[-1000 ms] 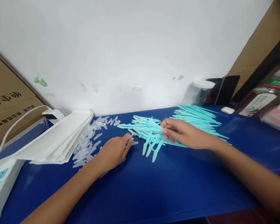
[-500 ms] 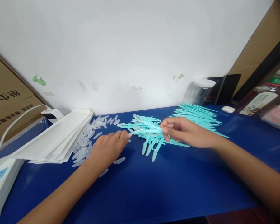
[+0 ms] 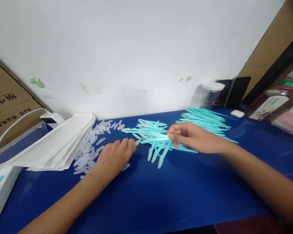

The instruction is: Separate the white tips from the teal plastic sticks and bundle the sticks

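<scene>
My left hand (image 3: 117, 154) is closed, pinching a small translucent blade cap (image 3: 138, 142) whose end pokes out past the fingertips. Facing it, my right hand (image 3: 185, 136) grips a turquoise eyebrow razor (image 3: 153, 139) by its handle end, the blade end pointing left. Cap and blade end are very close together; whether they touch I cannot tell. Beneath and around the held razor lies a loose pile of similar razors (image 3: 160, 159), with pale blade ends. Left of my left hand, many loose translucent caps (image 3: 88, 151) are scattered on the blue table (image 3: 146, 198).
White paper sleeves (image 3: 56, 139) are stacked at the left, near a power strip (image 3: 5, 191) and a white device with a cable (image 3: 52, 120). More turquoise razors (image 3: 205, 118) lie behind my right hand. A clear jar (image 3: 207, 94), a phone (image 3: 237, 92) and a bottle (image 3: 271, 100) stand at the back right.
The cap in my left hand now shows more and tilts upward near the razor's blade end. My right hand stays almost in place. The whole view has shifted slightly.
</scene>
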### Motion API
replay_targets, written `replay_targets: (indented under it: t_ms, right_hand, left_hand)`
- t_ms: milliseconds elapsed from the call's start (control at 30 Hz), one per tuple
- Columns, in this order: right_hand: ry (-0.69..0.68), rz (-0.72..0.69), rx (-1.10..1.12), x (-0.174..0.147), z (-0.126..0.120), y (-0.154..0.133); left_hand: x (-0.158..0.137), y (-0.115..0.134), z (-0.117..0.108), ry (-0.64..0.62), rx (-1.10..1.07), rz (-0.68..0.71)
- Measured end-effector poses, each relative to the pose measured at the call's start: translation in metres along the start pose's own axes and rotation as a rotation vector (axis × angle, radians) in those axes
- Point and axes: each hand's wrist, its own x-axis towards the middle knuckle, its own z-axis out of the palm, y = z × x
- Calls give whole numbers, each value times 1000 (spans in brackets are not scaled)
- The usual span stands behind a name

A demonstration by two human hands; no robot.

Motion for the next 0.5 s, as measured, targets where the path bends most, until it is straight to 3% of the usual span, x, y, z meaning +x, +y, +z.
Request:
replay_targets:
  t_ms: [333,500]
  right_hand:
    - [-17,25,24,0,-1,-1]
    - [-15,31,-2,0,-1,-1]
  left_hand:
    - [-1,5,-5,22,-154,-12]
    - [-1,6,-4,21,-130,-7]
